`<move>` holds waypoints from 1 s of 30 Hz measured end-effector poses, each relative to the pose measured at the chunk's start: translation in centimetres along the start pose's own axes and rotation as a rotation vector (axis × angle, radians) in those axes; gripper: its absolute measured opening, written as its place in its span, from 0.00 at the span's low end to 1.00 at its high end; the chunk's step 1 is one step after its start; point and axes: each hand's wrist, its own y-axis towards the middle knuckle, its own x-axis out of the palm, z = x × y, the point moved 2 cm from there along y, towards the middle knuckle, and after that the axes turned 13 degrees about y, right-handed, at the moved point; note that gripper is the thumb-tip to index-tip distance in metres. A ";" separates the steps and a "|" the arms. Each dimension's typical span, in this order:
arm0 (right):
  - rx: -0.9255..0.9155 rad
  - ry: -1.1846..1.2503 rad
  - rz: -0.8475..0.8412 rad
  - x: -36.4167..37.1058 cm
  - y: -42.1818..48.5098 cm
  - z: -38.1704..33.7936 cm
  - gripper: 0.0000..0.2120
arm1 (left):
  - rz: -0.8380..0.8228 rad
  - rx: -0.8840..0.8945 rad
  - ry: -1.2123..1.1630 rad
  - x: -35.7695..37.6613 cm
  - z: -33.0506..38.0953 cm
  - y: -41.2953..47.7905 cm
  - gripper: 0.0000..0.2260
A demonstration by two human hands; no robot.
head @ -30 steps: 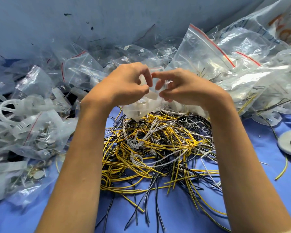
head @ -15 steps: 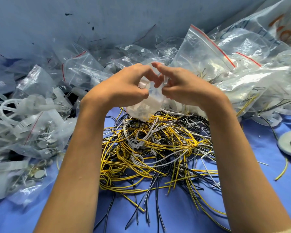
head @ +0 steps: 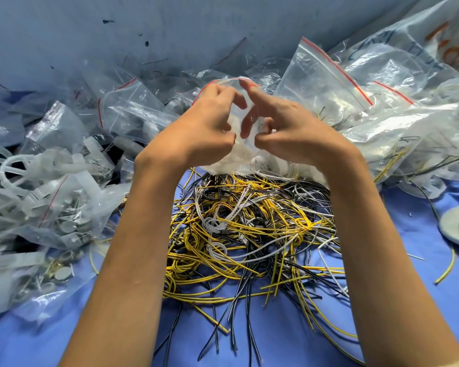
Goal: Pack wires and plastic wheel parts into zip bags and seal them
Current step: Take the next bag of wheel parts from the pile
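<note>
Clear red-striped zip bag [head: 233, 160] lifted, mouth now pulled open; rim pinched by left hand [head: 196, 139] and right hand [head: 289, 133]. Likely ready for filling.

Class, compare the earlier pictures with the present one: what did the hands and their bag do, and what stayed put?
Both the left hand and right hand keep hold of the zip bag, but their fingertips moved up from a tight pinch and apart, pulling its red-lined mouth open. The wire pile and surrounding bags stayed put.
</note>
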 end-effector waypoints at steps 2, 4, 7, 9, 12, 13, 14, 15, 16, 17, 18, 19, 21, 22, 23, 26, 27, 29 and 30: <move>-0.012 0.023 0.006 -0.1 -0.1 0.0 0.39 | 0.010 -0.014 0.031 0.2 0.2 0.1 0.18; -0.016 0.062 0.001 -0.2 -0.3 -0.1 0.37 | 0.015 -0.029 0.112 0.3 0.3 0.3 0.21; -0.019 0.097 0.005 -0.3 -0.4 -0.1 0.29 | -0.050 -0.066 0.141 0.6 0.2 0.4 0.25; -0.013 0.090 0.002 -0.3 -0.4 -0.1 0.24 | -0.111 -0.096 0.167 0.9 0.0 0.5 0.28; -0.007 0.070 -0.013 0.0 -0.4 -0.1 0.23 | -0.160 -0.154 0.188 1.0 -0.4 0.4 0.32; -0.010 0.071 -0.015 0.0 -0.4 -0.2 0.24 | -0.155 -0.171 0.181 1.0 -0.5 0.3 0.34; -0.011 0.071 -0.016 0.1 -0.3 -0.3 0.24 | -0.143 -0.187 0.165 0.9 -0.7 0.3 0.34; -0.010 0.067 -0.012 0.2 -0.4 -0.3 0.25 | -0.130 -0.200 0.146 0.9 -0.9 0.4 0.35; -0.007 0.061 -0.006 0.2 -0.4 -0.4 0.25 | -0.120 -0.212 0.136 0.9 -1.1 0.5 0.36; -0.001 0.058 0.005 0.2 -0.4 -0.5 0.26 | -0.110 -0.223 0.139 0.9 -1.1 0.5 0.39; 0.003 0.060 0.018 0.1 -0.3 -0.5 0.26 | -0.096 -0.233 0.147 0.9 -1.1 0.4 0.42; 0.005 0.066 0.032 0.1 -0.3 -0.5 0.26 | -0.069 -0.238 0.151 0.9 -1.0 0.4 0.45; 0.005 0.077 0.054 -0.1 -0.3 -0.5 0.27 | 0.012 -0.241 0.152 0.7 -0.8 0.5 0.47; 0.006 0.076 0.055 -0.2 -0.3 -0.5 0.28 | 0.030 -0.247 0.160 0.7 -0.8 0.6 0.45; 0.010 0.067 0.052 -0.3 -0.4 -0.5 0.29 | 0.021 -0.255 0.163 0.6 -0.9 0.6 0.42; 0.022 -0.008 0.029 -0.4 -0.5 -0.5 0.26 | -0.130 -0.284 0.138 1.0 -1.4 0.2 0.19; 0.031 -0.033 0.020 -0.3 -0.5 -0.5 0.24 | -0.160 -0.285 0.140 1.2 -1.5 -0.1 0.12; 0.050 -0.063 0.010 -0.3 -0.3 -0.3 0.21 | -0.136 -0.270 0.171 1.5 -1.7 0.1 0.13; 0.053 -0.067 0.011 -0.3 -0.3 -0.4 0.20 | -0.105 -0.284 0.200 1.4 -1.8 0.4 0.17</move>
